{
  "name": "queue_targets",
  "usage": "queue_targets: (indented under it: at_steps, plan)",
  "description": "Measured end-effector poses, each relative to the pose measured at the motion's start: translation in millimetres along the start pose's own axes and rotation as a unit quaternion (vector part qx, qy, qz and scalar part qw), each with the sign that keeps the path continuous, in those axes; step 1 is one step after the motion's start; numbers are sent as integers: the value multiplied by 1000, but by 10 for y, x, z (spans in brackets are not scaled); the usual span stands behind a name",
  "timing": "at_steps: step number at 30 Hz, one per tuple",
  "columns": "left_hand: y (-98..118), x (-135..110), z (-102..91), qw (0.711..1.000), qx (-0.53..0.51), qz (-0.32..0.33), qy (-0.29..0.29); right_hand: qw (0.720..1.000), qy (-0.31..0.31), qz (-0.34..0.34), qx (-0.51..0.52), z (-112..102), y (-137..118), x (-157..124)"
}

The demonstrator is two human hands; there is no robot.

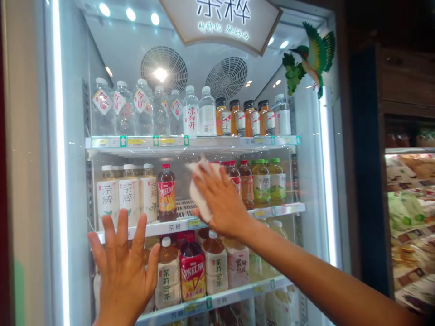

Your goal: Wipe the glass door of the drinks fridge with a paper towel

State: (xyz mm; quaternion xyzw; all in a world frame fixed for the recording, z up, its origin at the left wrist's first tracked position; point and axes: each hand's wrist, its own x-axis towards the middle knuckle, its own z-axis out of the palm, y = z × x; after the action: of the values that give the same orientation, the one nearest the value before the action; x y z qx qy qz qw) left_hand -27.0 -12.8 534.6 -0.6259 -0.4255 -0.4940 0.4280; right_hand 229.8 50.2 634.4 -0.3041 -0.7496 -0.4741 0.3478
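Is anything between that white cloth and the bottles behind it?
Yes: the fridge's glass door. The white cloth, under the right hand, sits on its outside, with the red-capped bottle behind it.

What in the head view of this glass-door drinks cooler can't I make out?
Head view: right hand and white cloth hide red-capped plastic bottles.
Head view: left hand hides lower-shelf bottles.
Head view: bottom edge cuts off the lowest pale bottles.
Head view: top edge cuts off the cream overhead sign.
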Motion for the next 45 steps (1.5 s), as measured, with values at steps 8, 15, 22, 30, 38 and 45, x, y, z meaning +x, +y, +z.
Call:
queue_targets:
  at_steps: [8,15,22,30,38,45]
  plan:
    - [728,-28,334,1000,-13,3,-7,987,63,151,-4,-17,693,-880]
    - [1356,-164,639,999,-32,-9,-13,995,-30,-83,47,54,716,-1568]
    - [1812,-215,836,999,-39,-8,-27,995,47,81,19,83,1059,-2026]
    - [2042,-253,984,999,-40,7,-34,991,57,123,10,107,1083,-2048]
    - [1755,-363,800,998,-8,-18,-61,990,45,120,63,258,341,-2018]
    - [1415,-416,596,997,6,-30,-64,976,78,184,82,278,-14,-1708]
